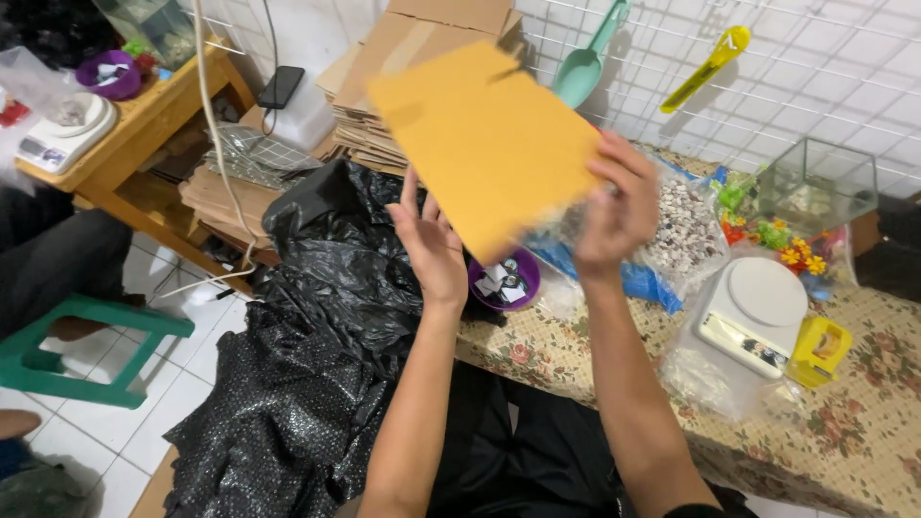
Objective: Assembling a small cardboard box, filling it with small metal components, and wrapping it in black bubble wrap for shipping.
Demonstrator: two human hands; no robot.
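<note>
Orange cardboard sheet (484,144) pinched at its edge by right hand (614,206), left hand (432,245) fingers spread beneath, touching.

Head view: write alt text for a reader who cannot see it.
Two bare hands hold up a yellow-orange cardboard sheet: the right hand pinches its edge, and the left hand is open against its lower edge. Below are black plastic bags, a floral-clothed table with a white kitchen scale and a purple bowl.
</note>
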